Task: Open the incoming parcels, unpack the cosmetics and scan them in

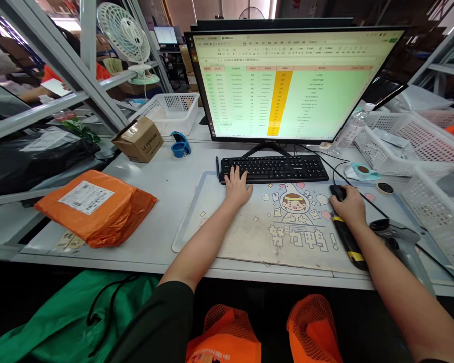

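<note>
My left hand (237,186) rests with its fingers spread over the left part of a black keyboard (287,169). On the right, my right hand (350,204) is wrapped over a black computer mouse (338,191) on the printed desk mat (242,237). Behind the keyboard, a monitor (245,96) displays a spreadsheet with an orange column. A yellow-and-black utility knife (348,242) lies beside my right wrist. Close to my right forearm is a grey handheld scanner (395,232). A pen (217,166) lies at the keyboard's left end.
An orange parcel (109,206) sits at the left, near a cardboard box (138,140) and a blue tape ring (180,145). White baskets (412,133) line the right side, with a plastic bottle (353,126) beside them. A fan (124,33) stands behind the metal frame. Another person's orange sleeve (102,72) shows at left.
</note>
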A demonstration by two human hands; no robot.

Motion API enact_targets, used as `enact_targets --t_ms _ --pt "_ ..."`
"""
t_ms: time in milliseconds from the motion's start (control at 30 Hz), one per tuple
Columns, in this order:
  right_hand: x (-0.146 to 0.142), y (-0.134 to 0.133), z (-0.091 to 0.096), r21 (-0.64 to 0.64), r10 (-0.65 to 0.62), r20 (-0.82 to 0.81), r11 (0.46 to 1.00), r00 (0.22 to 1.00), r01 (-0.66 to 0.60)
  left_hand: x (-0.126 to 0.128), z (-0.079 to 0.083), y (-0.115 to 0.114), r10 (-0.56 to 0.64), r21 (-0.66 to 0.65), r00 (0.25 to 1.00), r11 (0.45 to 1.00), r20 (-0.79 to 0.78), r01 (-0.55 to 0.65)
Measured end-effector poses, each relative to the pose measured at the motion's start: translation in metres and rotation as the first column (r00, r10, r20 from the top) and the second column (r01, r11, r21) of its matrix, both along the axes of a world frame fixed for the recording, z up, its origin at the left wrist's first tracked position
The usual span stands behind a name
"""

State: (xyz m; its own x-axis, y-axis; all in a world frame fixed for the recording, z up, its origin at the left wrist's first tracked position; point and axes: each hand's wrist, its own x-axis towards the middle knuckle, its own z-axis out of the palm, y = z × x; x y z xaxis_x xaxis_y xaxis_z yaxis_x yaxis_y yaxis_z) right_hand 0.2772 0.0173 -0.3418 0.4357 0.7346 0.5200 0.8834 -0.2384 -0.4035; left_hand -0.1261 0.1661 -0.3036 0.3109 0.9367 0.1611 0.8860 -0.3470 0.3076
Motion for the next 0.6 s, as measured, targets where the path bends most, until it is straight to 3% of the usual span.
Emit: enact_targets --t_ms 600 --pt "0.0027 0.0017 -0.0075 0.051 0.028 0.048 0.998 0.998 -0.031 0.0004 0.008 -0.0047 0.007 -0.021 1.0 1.0 -0.002 -0.007"
